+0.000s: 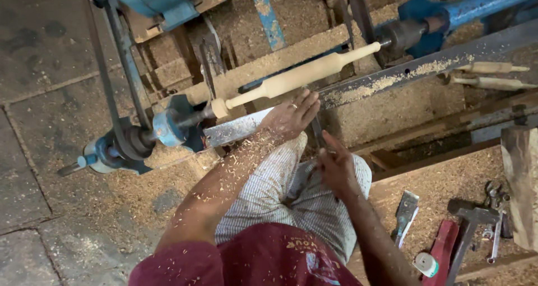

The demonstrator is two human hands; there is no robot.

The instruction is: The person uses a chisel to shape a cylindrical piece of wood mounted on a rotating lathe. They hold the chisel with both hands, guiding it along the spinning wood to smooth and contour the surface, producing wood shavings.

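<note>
Head view: lathe (168, 126) noted largest. Turned wooden spindle (297, 76) is mounted on it, long axis rising rightward. Left hand (291, 117), fingers extended, is pressed on a chisel (317, 130) just below the spindle, nearer; right hand (336, 165) is closed around the handle.

Passage toward the spindle (297, 76) is barred by the tool rest (392, 78); floor (443, 185) at right is crowded by chisel (404, 214) and hammer (468, 230); paving (33, 168) at left lies open.
</note>
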